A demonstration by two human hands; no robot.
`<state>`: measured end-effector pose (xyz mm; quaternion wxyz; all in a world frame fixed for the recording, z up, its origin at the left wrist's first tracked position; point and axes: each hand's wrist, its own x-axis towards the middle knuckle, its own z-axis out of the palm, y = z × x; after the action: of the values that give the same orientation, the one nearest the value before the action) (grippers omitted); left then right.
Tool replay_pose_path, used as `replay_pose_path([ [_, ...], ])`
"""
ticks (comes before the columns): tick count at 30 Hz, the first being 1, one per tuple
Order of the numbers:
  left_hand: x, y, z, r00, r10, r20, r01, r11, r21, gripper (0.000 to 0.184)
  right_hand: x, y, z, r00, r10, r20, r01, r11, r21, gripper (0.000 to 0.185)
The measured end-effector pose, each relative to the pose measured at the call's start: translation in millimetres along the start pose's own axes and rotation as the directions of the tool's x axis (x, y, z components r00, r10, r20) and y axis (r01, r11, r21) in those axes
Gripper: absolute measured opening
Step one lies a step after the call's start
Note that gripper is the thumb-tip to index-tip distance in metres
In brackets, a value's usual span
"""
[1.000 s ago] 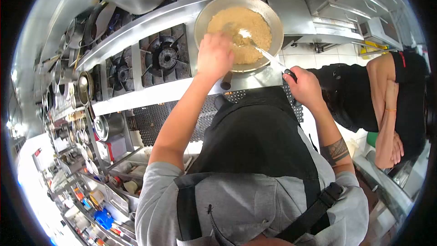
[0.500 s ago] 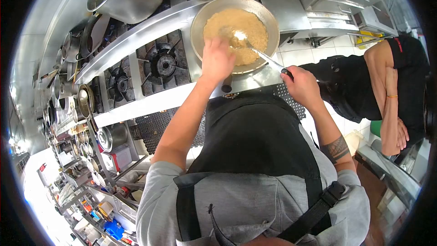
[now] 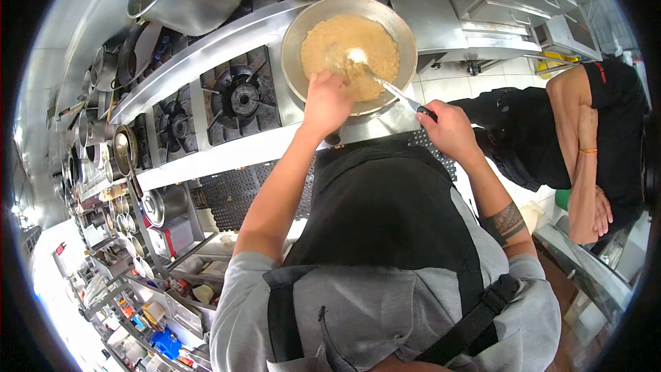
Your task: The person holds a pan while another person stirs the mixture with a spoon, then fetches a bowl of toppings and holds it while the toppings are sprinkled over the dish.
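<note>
A wide metal pan (image 3: 292,48) holds a layer of golden-brown, crumbly food (image 3: 351,31). My right hand (image 3: 447,127) is wrapped round the black handle of a metal spoon (image 3: 385,85), whose bowl end rests in the food. Over the near left part of the pan is my left hand (image 3: 328,105), its fingers curled in above the food. Whatever those fingers may hold is hidden. Below that hand, the pan's dark handle (image 3: 333,138) sticks out toward my apron.
A gas burner (image 3: 242,96) lies left of the pan. Large pots (image 3: 196,0) stand behind it, and more pans hang at far left. To my right stands a person in black (image 3: 537,131) with folded arms. Black mats (image 3: 241,193) cover the floor.
The blur at my left fingers is gone, and they look more curled. The spoon stays in the food with my right hand on it. The whole view has shifted slightly.
</note>
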<state>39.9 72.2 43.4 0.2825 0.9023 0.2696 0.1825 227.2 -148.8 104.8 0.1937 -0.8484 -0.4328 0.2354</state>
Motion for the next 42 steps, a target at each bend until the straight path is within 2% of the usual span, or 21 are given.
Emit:
replay_pose_path([
  [2,-1.4,2.1,-0.3,1.000,-0.015,0.019,0.016,0.999,-0.042,0.030,2.8,-1.4,-1.9,1.000,-0.001,-0.007,0.001,1.000,0.010,0.031],
  [4,-1.1,7.1,-0.2,0.986,0.001,-0.167,0.006,0.999,0.043,0.036,5.6,-2.9,-4.3,1.000,-0.002,-0.017,0.002,1.000,0.021,0.032],
  [7,5.0,8.1,-1.7,0.976,0.035,-0.213,-0.019,0.997,0.076,0.043,8.7,-7.1,-8.3,1.000,-0.006,-0.015,0.007,1.000,0.020,0.032],
  [11,11.4,7.2,-0.9,0.981,0.052,-0.187,-0.031,0.994,0.109,0.046,7.1,-12.5,-11.4,1.000,0.000,0.012,0.000,1.000,0.010,0.032],
  [17,15.3,12.0,11.4,0.985,0.040,-0.169,-0.023,0.995,0.102,0.035,0.3,-14.6,-5.7,1.000,-0.009,-0.006,0.009,0.999,-0.034,0.030],
  [20,19.3,11.2,20.8,0.972,-0.015,-0.235,0.039,0.994,0.100,0.027,-1.5,-13.8,-0.1,1.000,-0.015,-0.010,0.014,0.999,-0.036,0.030],
  [23,20.8,6.5,23.5,0.976,0.014,-0.218,0.004,0.997,0.082,0.023,-2.6,-12.5,1.0,1.000,-0.027,-0.014,0.027,0.999,-0.040,0.029],
  [25,19.2,4.0,23.7,0.976,0.123,-0.180,-0.108,0.990,0.090,0.022,-3.5,-10.9,1.3,0.999,-0.030,-0.018,0.029,0.999,-0.037,0.030],
  [26,18.6,5.6,21.1,0.976,0.123,-0.177,-0.109,0.990,0.090,0.022,-3.4,-9.0,1.6,1.000,-0.020,-0.013,0.019,0.999,-0.033,0.029],
  [28,16.1,10.0,15.8,0.991,0.106,-0.080,-0.104,0.994,0.026,0.023,-4.2,-7.6,1.8,1.000,-0.009,-0.007,0.009,0.999,-0.031,0.029],
  [32,8.7,15.9,15.5,0.989,0.138,-0.058,-0.140,0.989,-0.043,0.020,-3.2,-3.7,2.1,1.000,0.005,-0.006,-0.005,0.999,0.033,0.029],
  [34,3.6,20.7,7.9,1.000,0.013,-0.026,-0.019,0.971,-0.240,0.023,-1.4,-1.1,2.9,1.000,0.006,-0.012,-0.005,0.997,0.071,0.030],
  [35,1.5,24.6,0.4,0.999,0.016,-0.030,-0.022,0.971,-0.239,0.023,0.0,0.0,2.9,1.000,0.015,-0.018,-0.014,0.996,0.083,0.030],
  [36,-1.2,30.3,-9.9,0.978,-0.176,0.112,0.209,0.823,-0.528,0.026,0.6,1.5,3.4,0.999,0.025,-0.024,-0.023,0.995,0.094,0.030],
  [37,-3.6,36.7,-21.4,0.905,-0.301,0.300,0.421,0.551,-0.720,0.031,1.5,5.0,4.9,0.999,0.022,-0.030,-0.019,0.996,0.092,0.030],
  [38,-6.3,43.6,-34.1,0.909,-0.297,0.292,0.413,0.554,-0.723,0.031,2.6,9.4,7.2,1.000,0.012,-0.026,-0.010,0.997,0.076,0.031],
  [40,-12.3,62.0,-61.4,0.943,-0.049,0.330,0.333,0.072,-0.940,0.055,4.1,11.5,7.6,1.000,0.025,-0.006,-0.025,0.998,0.056,0.032],
  [42,-16.0,92.0,-87.4,0.948,0.291,0.128,0.135,-0.002,-0.991,0.071,5.6,13.6,9.9,1.000,0.031,0.005,-0.031,0.998,0.052,0.033],
])
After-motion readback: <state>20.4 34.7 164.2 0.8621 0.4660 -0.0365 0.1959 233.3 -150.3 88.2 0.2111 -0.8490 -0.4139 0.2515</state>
